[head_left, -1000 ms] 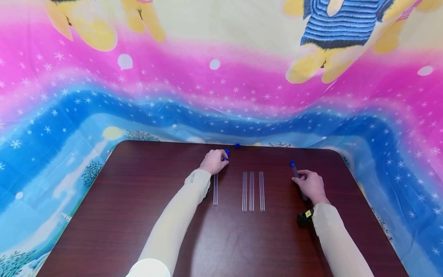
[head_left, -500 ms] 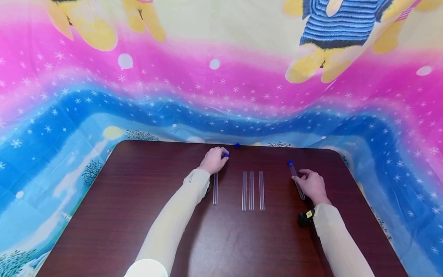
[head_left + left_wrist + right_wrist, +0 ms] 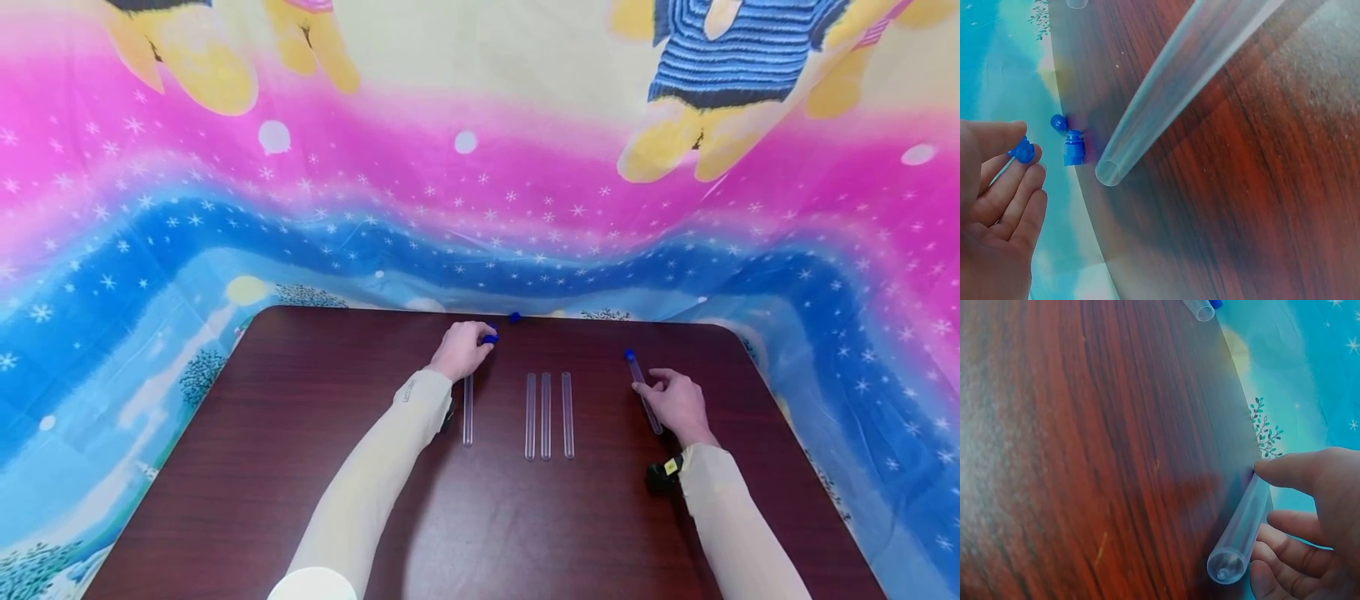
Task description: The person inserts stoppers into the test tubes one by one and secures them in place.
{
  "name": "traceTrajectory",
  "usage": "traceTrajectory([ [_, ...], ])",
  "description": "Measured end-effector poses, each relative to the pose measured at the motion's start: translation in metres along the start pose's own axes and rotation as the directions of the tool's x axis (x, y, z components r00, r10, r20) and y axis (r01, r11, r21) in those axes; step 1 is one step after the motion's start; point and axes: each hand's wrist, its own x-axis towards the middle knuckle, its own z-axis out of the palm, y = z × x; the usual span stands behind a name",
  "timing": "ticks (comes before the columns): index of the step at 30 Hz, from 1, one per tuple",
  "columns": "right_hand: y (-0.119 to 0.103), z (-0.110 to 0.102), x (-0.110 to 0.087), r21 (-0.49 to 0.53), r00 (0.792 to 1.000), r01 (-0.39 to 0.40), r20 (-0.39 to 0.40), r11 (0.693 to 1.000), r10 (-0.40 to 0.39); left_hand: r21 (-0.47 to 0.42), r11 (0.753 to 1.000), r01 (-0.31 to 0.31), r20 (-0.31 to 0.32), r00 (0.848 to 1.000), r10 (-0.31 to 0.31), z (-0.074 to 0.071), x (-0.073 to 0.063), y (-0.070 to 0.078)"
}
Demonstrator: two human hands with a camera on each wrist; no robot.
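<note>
My left hand pinches a blue test tube stopper between thumb and fingertips at the table's far side. Beyond it, two other blue stoppers show in the left wrist view. Under my left wrist lies an uncapped clear test tube, partly hidden. My right hand is beside a clear test tube with a blue stopper in its far end. That tube lies slanted on the table. The thumb tip touches it, and the other fingers are loosely bent along its right side.
Three uncapped clear test tubes lie side by side between the hands. One blue stopper sits at the far edge of the dark red wooden table. A patterned cloth hangs behind.
The right hand's tube has come down onto the table, its capped end shifting slightly left, and the fingers have loosened. My left hand has taken hold of a stopper at the far side.
</note>
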Motion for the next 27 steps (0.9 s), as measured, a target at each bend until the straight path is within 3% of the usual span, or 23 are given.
traceTrajectory([
  [19, -0.014, -0.006, -0.007, 0.012, 0.995, 0.05, -0.089, 0.999, -0.048, -0.037, 0.999, 0.004, -0.025, 1.0, -0.005, -0.008, -0.01, 0.001],
  [27, -0.027, -0.008, -0.013, 0.044, 0.993, 0.085, -0.088, 0.995, -0.08, -0.05, 0.999, -0.004, -0.029, 1.0, 0.003, -0.012, -0.01, 0.0],
])
